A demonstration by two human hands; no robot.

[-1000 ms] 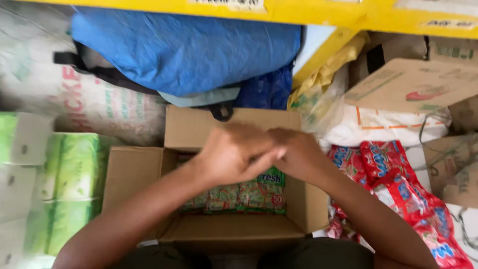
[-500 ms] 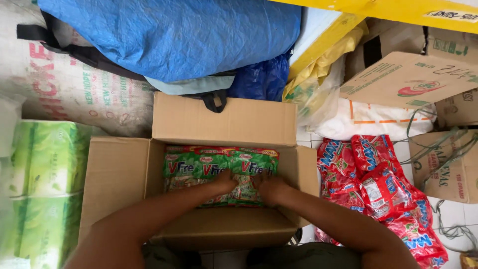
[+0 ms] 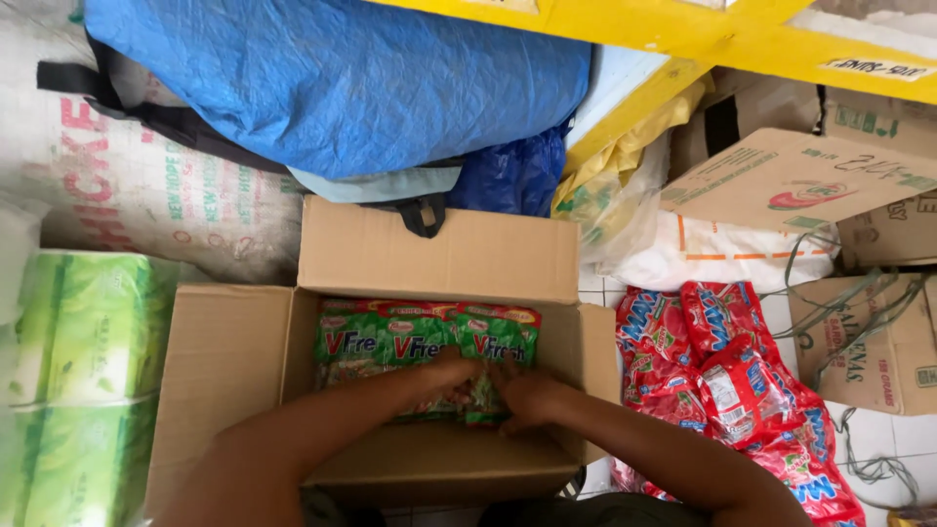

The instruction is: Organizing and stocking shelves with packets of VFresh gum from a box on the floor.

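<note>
— What is held in the open cardboard box [image 3: 390, 342]?

— Green sweet packets [image 3: 427, 337] are laid in a row inside it. They are pressed by the left hand [image 3: 451, 376] and the right hand [image 3: 527, 398], fingers spread flat; whether any packet is gripped cannot be told.

— And around the box?

— Red packets [image 3: 727, 376] are piled to its right, green-wrapped bundles [image 3: 78, 381] are stacked to its left, and a blue tarp [image 3: 342, 83] is draped behind it.

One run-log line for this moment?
left hand: on green packets | right hand: on green packets | cardboard box: open
</note>
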